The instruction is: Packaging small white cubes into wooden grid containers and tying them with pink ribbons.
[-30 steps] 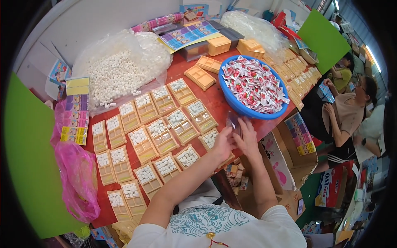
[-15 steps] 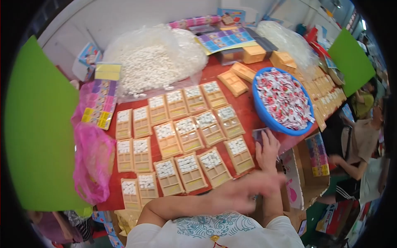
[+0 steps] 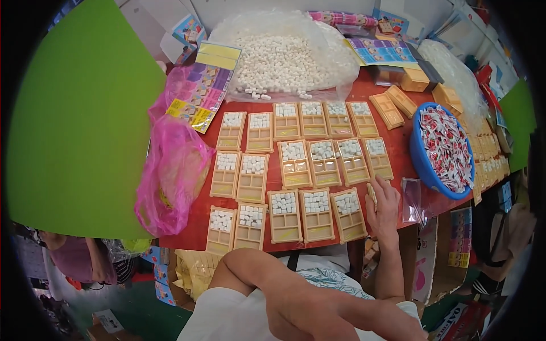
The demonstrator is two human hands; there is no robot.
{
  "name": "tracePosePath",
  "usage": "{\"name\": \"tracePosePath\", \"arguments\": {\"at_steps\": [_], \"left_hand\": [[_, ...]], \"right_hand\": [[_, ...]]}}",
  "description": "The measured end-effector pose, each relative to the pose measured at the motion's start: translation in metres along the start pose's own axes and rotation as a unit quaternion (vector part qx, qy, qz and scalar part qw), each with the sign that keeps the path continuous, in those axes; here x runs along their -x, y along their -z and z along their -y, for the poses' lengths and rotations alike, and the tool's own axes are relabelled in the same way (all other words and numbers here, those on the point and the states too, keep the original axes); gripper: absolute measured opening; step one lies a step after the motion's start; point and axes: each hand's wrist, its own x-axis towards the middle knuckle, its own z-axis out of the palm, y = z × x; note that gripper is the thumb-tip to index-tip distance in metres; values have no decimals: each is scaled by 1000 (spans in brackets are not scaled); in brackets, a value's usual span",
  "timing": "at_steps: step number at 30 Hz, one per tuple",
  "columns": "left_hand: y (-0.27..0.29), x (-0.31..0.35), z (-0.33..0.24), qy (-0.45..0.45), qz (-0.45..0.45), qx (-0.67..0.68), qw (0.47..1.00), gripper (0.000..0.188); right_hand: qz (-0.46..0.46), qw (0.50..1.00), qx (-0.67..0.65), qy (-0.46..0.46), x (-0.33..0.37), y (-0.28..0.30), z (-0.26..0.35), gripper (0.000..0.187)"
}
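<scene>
My right hand (image 3: 386,207) grips a small beige compartment tray (image 3: 371,196) at the right end of the front row. Only a narrow edge of this tray shows, and its contents are hidden. A clear plastic bag (image 3: 413,200) lies just right of that hand, against the blue basin. My left arm crosses low in front of my chest toward the lower right; my left hand (image 3: 364,315) is close to the camera, its fingers unclear. Beside my right hand stands another tray (image 3: 351,224) with white cubes in its large compartment and small empty ones below.
Several similar trays (image 3: 293,165) stand in rows on the red table (image 3: 193,230). A blue basin (image 3: 418,153) of small wrapped packets is at right. White cubes (image 3: 278,59) fill a clear bag behind. A pink bag (image 3: 173,176) lies left; an open carton (image 3: 441,261) stands below right.
My right hand has left the clear bag and taken hold of the end tray in the front row. My left arm has swung down toward the lower right. The view has shifted left.
</scene>
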Motion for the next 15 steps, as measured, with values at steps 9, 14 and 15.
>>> {"name": "tracePosePath", "arguments": {"at_steps": [9, 14, 15], "left_hand": [[73, 30, -22, 194, 93, -317, 924, 32], [71, 21, -39, -79, -80, -504, 856, 40], [81, 21, -45, -70, -70, -531, 841, 38]], "right_hand": [[-35, 998, -14, 44, 3, 8, 10, 30], [-75, 997, 8, 11, 14, 34, -20, 23], [-105, 994, 8, 7, 16, 40, -27, 22]]}}
